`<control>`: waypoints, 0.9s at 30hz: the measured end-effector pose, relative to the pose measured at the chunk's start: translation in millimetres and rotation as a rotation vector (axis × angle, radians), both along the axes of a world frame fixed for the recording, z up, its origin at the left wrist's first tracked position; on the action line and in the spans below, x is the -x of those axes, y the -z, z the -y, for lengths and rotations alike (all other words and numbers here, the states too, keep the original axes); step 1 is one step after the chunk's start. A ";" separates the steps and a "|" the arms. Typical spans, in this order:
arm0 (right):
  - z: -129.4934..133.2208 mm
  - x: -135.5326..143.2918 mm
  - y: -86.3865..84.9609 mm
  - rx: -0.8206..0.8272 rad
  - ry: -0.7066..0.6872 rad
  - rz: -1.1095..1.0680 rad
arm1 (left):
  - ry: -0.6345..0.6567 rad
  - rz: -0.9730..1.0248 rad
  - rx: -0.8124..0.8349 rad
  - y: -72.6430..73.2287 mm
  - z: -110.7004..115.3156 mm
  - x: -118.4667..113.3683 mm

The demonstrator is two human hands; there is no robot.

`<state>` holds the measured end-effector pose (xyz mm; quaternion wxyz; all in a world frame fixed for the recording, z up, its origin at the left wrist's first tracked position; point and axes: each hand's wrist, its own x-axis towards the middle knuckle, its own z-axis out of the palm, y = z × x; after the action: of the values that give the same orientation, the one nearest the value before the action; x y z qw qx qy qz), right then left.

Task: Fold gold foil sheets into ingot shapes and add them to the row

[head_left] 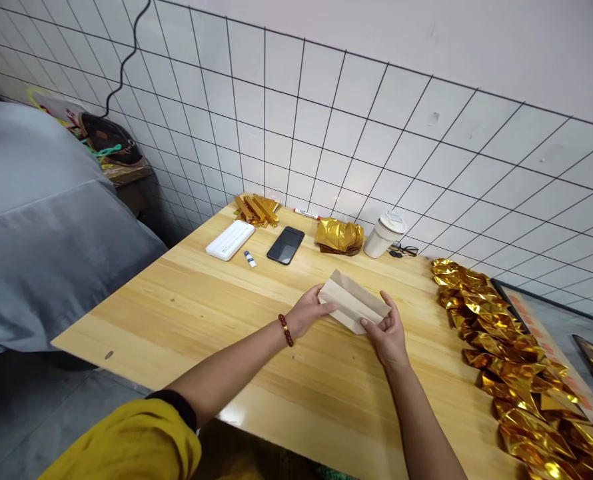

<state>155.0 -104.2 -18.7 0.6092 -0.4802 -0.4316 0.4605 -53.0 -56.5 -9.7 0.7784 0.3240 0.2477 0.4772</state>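
Observation:
A folded sheet of pale brown paper (pixel 354 303) is held over the middle of the wooden table (pixel 226 300), with creases running along its length. My left hand (pixel 309 310) pinches its left end, thumb on top. At the right end my right hand (pixel 389 333) grips the paper with the thumb on its near edge and the index finger raised at the far corner. A red bead bracelet (pixel 286 330) circles my left wrist. Beyond the paper lie a black phone (pixel 286 245) and a stack of gold foil (pixel 339 237).
Gold foil pieces (pixel 506 353) line the table's right side. At the back stand a white cup (pixel 384 233), glasses (pixel 404 250), a white power bank (pixel 230 240), a small blue-white item (pixel 249 259) and gold strips (pixel 258 210). A grey cloth (pixel 51 233) hangs at left.

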 end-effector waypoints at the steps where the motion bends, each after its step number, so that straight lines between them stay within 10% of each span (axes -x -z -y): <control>1: 1.2 1.9 -0.5 0.024 -0.012 -0.008 | -0.014 -0.012 0.003 1.0 0.9 -1.7; 9: 2.3 4.3 3.9 0.165 -0.172 0.083 | -0.203 -0.035 0.062 -2.0 1.4 -2.5; 16: 4.0 7.6 5.8 0.135 -0.175 0.052 | 0.036 0.012 0.107 -7.9 15.9 -7.6; 27: 2.5 8.3 3.5 0.222 -0.271 0.162 | -0.104 0.072 0.186 -0.2 2.5 -1.7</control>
<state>146.7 -106.7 -22.2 0.4482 -0.5174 -0.4864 0.5430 -51.3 -59.0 -9.4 0.7878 0.2197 0.2794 0.5030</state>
